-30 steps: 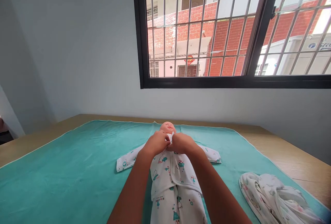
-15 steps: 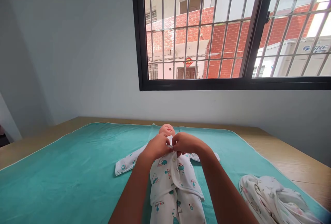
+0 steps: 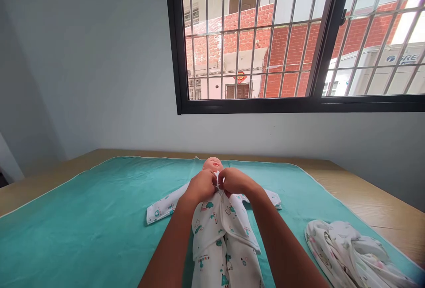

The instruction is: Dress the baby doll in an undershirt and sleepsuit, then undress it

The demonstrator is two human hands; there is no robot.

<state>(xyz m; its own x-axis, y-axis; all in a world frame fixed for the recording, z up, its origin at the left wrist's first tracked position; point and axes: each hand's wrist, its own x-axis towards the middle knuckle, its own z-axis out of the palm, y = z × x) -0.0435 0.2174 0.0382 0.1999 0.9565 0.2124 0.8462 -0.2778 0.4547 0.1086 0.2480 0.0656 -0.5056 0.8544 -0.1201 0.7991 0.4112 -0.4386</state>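
A baby doll (image 3: 213, 163) lies on its back, head toward the wall, dressed in a white printed jacket (image 3: 207, 223) and matching trousers (image 3: 212, 268). Just below its chin, my left hand (image 3: 203, 184) pinches one front edge of the jacket near the collar. My right hand (image 3: 236, 180) is closed on the opposite edge, almost touching the left. The cloth is pulled up into folds between them. My fingertips partly hide the collar, so any fastener there cannot be made out. Both sleeves spread out to the sides.
A teal cloth (image 3: 99, 217) covers much of the wooden table (image 3: 358, 190). At the right lies a crumpled white printed cloth (image 3: 355, 252). Behind the table stand a pale wall (image 3: 116, 79) and a barred window with a black frame (image 3: 245, 106).
The jacket front is now lifted and gathered between my hands, where it lay flatter with a button showing. My hands stay near the collar. The view has shifted slightly.
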